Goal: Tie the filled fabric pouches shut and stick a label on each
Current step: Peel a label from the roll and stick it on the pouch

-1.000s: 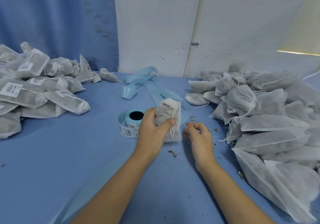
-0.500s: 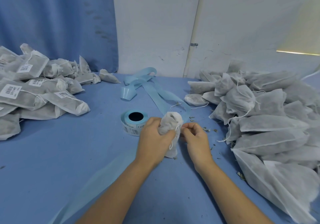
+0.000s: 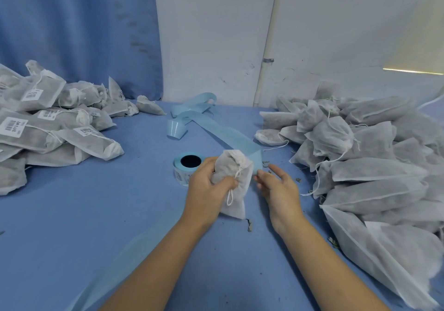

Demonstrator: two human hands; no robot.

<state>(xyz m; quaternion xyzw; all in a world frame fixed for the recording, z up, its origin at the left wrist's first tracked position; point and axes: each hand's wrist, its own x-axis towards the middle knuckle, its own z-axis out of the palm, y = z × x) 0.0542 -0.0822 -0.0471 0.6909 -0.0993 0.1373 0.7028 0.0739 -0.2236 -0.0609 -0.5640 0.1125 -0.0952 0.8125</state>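
Observation:
My left hand (image 3: 207,185) grips a filled white fabric pouch (image 3: 236,190) round its gathered neck, holding it upright over the blue table, with a loop of white drawstring hanging down its front. My right hand (image 3: 276,182) hovers just to the right of the pouch, fingers relaxed and spread, holding nothing. A roll of labels (image 3: 186,167) on light blue backing lies just behind my left hand. Its spent backing strip (image 3: 211,123) trails toward the wall.
Labelled, tied pouches (image 3: 48,128) are heaped at the left. A bigger heap of unlabelled pouches (image 3: 372,166) fills the right side down to the near edge. Bits of dried herb (image 3: 249,225) dot the blue table (image 3: 96,214). A white wall and blue curtain stand behind.
My right hand pinched at the pouch's neck half a second ago and has let go and opened. The left hand keeps its grip, and the pouch sits a little lower than a second ago.

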